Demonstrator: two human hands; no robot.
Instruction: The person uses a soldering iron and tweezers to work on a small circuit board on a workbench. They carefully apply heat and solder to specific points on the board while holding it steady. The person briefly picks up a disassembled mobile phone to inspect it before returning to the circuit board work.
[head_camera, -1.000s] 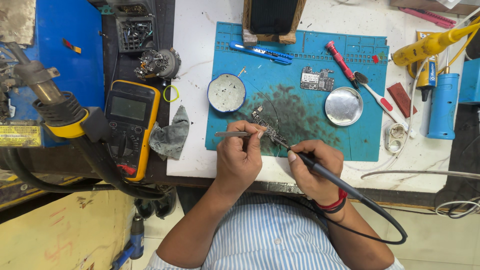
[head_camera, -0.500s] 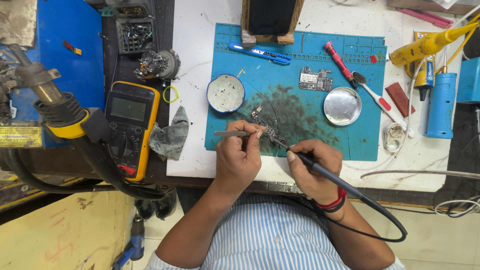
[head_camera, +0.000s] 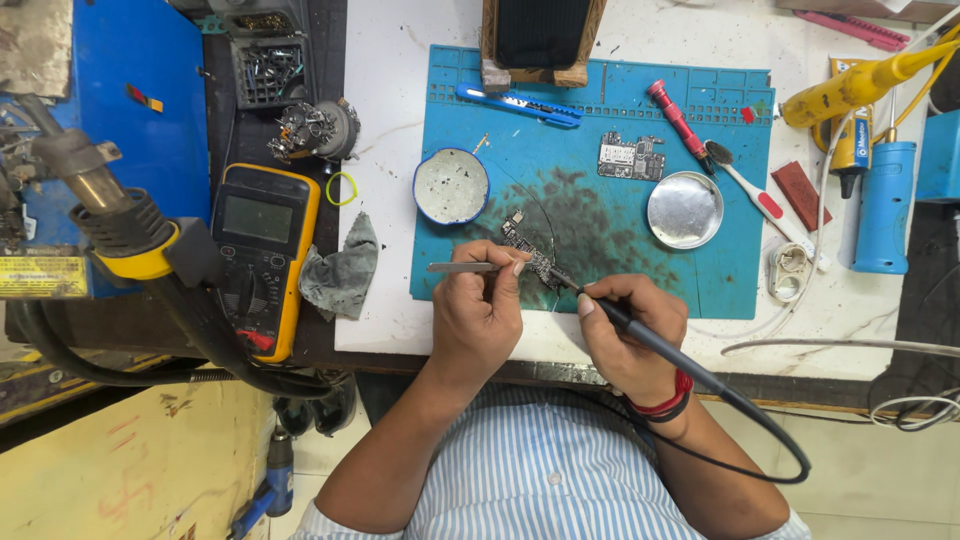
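On a blue mat (head_camera: 720, 290), a yellow multimeter (head_camera: 262, 255) and grey rag (head_camera: 342, 268) lay off its left edge. The left hand (head_camera: 478, 315) pinched tweezers (head_camera: 462, 267) at the mat's near edge, touching a small circuit board (head_camera: 528, 250) below a round tin (head_camera: 451, 186). The right hand (head_camera: 630, 330) gripped a soldering iron (head_camera: 640, 335), tip at the board.

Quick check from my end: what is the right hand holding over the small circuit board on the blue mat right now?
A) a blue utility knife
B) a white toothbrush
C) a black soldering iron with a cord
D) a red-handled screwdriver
C: the right hand grips a black soldering iron whose tip meets the small circuit board, while the left hand holds metal tweezers beside it.
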